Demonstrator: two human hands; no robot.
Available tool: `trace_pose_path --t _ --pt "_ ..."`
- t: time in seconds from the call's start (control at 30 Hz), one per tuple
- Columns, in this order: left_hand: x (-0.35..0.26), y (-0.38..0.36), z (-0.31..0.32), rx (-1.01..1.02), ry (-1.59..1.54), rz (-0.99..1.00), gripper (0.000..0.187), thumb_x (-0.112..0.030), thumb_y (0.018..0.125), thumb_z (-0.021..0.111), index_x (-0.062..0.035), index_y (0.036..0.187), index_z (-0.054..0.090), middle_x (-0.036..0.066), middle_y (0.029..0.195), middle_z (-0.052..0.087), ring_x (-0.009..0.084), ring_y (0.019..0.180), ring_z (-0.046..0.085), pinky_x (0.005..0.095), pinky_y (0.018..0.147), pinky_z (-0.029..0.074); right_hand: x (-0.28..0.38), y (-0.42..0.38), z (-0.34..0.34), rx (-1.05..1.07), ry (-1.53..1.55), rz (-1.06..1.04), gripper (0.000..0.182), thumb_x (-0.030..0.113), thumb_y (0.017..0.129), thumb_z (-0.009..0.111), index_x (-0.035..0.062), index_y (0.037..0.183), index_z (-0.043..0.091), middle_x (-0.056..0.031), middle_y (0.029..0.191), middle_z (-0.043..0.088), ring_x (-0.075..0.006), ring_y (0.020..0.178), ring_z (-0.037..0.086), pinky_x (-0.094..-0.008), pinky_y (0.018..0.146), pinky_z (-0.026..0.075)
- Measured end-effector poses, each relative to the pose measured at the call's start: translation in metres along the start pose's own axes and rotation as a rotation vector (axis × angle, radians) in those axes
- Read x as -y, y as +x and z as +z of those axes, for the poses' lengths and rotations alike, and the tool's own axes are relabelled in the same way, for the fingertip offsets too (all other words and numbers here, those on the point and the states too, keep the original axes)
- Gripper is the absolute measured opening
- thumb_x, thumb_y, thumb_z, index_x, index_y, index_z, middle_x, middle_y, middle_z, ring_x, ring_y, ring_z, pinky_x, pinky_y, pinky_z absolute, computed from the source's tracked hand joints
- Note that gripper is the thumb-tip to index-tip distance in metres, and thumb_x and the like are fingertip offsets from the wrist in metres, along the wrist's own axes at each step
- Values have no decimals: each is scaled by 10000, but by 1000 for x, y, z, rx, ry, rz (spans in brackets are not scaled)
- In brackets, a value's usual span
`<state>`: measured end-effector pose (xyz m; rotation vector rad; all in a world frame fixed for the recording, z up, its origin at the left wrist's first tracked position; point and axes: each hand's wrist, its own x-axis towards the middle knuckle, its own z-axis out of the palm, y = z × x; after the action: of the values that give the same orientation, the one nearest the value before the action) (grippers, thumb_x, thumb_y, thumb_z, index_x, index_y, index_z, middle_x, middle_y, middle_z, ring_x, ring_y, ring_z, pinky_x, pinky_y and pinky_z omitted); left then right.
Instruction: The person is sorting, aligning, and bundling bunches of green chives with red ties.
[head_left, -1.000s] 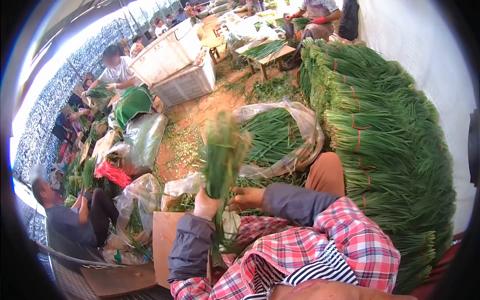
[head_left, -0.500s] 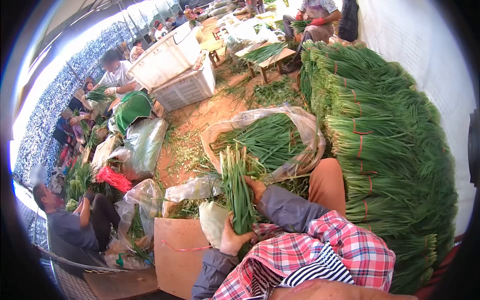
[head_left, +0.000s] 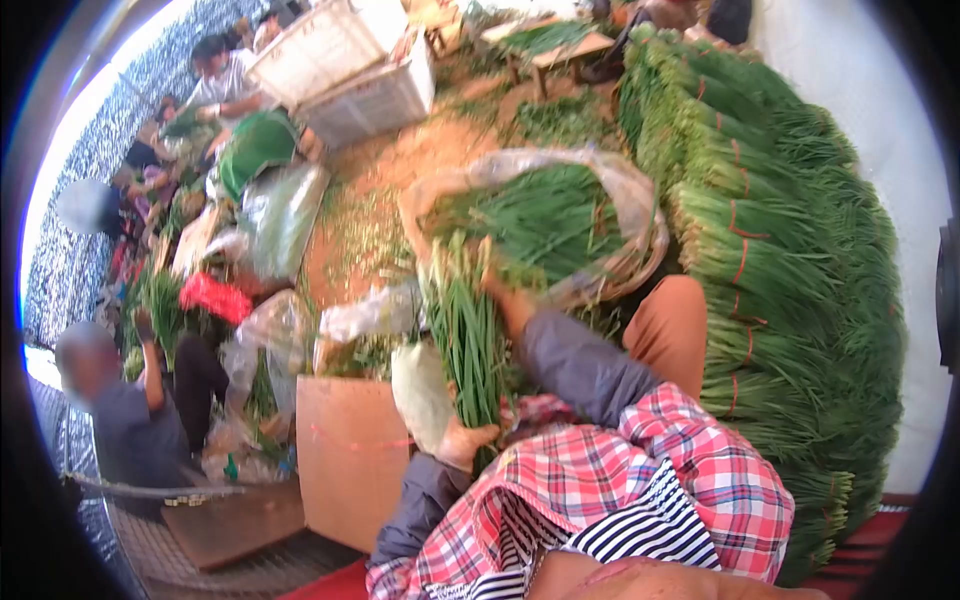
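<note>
A bunch of garlic chives [head_left: 467,335] stands upright before my lap, pale stem ends at the top and green leaves below. My left hand [head_left: 464,441] is closed around its lower leafy part, the thumb across the front. Against the right side of the same bunch, near the pale ends, my right hand [head_left: 510,302] is closed, its fingers partly hidden and blurred. A pale rounded bundle or bag [head_left: 420,395] lies just left of the bunch. Behind my right hand, an open plastic bag [head_left: 640,200] holds loose chives [head_left: 555,225].
Tied chives [head_left: 770,270] with red bands form a tall stack at right. A brown board [head_left: 350,460] stands left of my lap. White crates [head_left: 365,110] and a low table [head_left: 560,50] are farther off. Co-workers sit along the left; one person [head_left: 140,420] is near.
The view has tilted down, so the surroundings sit higher in the picture. My right hand has slid up the bunch toward its pale ends. My left hand keeps hold of the leafy part.
</note>
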<state>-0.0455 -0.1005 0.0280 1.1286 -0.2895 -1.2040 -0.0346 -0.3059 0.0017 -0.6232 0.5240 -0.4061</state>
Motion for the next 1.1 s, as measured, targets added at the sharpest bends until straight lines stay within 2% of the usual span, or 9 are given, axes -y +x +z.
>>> trace_pose_path --t 0.3,0.37,0.53,0.67,0.77,0.87,0.93,1.03,1.1 --pt "-29 -33 -26 -174 -107 -167 575 127 651 619 -35 1183 475 90 1042 581 203 921 569 326 765 487 -13 91 -9 -111 -100 -299 359 316 810 628 13 994 568 -69 717 609 -212 522 559 -337 418 456" --pt "-34 -32 -28 -145 -64 -153 574 111 655 618 -29 1192 473 87 1054 577 201 929 568 321 805 470 -13 96 -14 23 -8 -182 356 324 807 629 13 970 572 -71 703 603 -225 555 562 -358 474 472" --pt "-41 -51 -40 -139 57 -214 560 95 648 645 -22 1176 500 98 1069 586 190 928 574 311 816 462 69 121 -53 -377 -228 -184 454 449 815 565 3 896 592 -51 708 562 -199 622 513 -328 587 452" --pt "-31 -69 -75 -271 56 -188 546 102 642 662 -27 1151 516 81 1054 593 169 899 581 297 779 470 157 127 -121 48 20 -191 398 418 862 494 35 960 546 -104 805 576 -236 687 560 -376 655 474" --pt "-30 -71 -98 -392 97 -125 606 100 627 674 -44 1181 477 60 1028 585 162 879 578 293 756 476 125 127 -110 -103 -1150 -89 370 343 840 497 68 1084 532 -129 966 594 -262 882 576 -373 795 457" --pt "-30 -65 -107 -430 132 -71 723 109 607 672 -61 1253 396 57 1036 575 167 885 571 293 779 469 69 39 -31 441 -2206 63 387 276 732 612 79 1063 580 -135 963 610 -274 1003 558 -371 843 427" --pt "-30 -60 -104 -430 176 -40 750 108 594 673 -59 1265 383 56 1045 572 167 889 568 293 784 468 62 35 -5 305 -1597 -328 439 346 700 653 119 1072 603 -150 1067 589 -319 1039 523 -388 897 404" --pt "-28 -59 -103 -434 401 -4 714 60 605 676 -50 1255 402 62 1037 582 155 898 571 284 804 460 51 25 54 517 -1699 -1047 446 376 610 732 68 920 646 -117 1016 606 -309 1073 502 -406 902 396" --pt "-26 -53 -101 -405 610 57 667 11 623 678 -41 1240 429 68 1024 593 144 904 575 276 822 453 43 21 80 639 -2019 -847 489 364 625 727 61 993 615 -132 988 604 -312 1051 504 -400 904 392"
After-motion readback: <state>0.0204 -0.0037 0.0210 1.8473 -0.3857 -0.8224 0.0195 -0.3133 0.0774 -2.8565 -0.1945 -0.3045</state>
